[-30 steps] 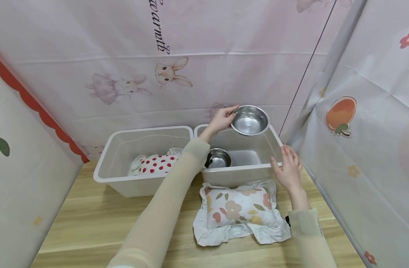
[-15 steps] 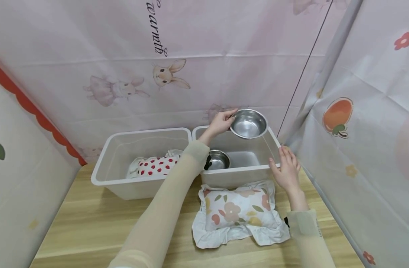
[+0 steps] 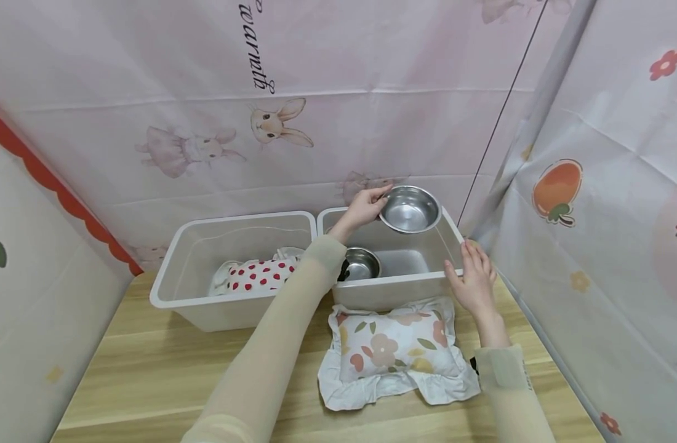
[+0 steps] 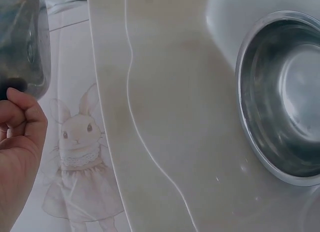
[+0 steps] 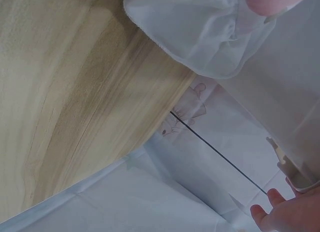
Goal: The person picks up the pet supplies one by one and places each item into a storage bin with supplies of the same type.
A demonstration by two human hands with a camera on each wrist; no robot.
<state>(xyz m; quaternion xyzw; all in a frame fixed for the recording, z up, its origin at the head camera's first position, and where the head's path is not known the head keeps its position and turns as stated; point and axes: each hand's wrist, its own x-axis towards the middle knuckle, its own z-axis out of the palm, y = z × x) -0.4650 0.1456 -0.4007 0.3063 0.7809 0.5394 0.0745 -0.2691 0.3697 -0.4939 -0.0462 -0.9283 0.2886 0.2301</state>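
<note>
My left hand (image 3: 365,208) pinches the rim of a shiny steel bowl (image 3: 410,210), holding it above the back of the right-hand white bin (image 3: 396,284). In the left wrist view, part of this held bowl (image 4: 22,42) shows at the upper left, above the curled fingers. A second steel bowl (image 3: 363,264) lies inside the bin at its left end, partly behind my sleeve. My right hand (image 3: 474,280) rests on the bin's front right corner with its fingers extended over the rim. The right wrist view catches only part of that hand (image 5: 287,214).
A flower-print pillow (image 3: 396,351) with a white frill lies on the wooden table (image 3: 150,375) before the right bin. Beside that bin stands another white bin (image 3: 205,301), holding a strawberry-print pillow (image 3: 261,275). Printed cloth walls (image 3: 338,135) enclose the back and sides.
The held bowl and my left hand have come down slightly toward the bin. My right hand keeps its place on the corner, while the whole view shifts a little.
</note>
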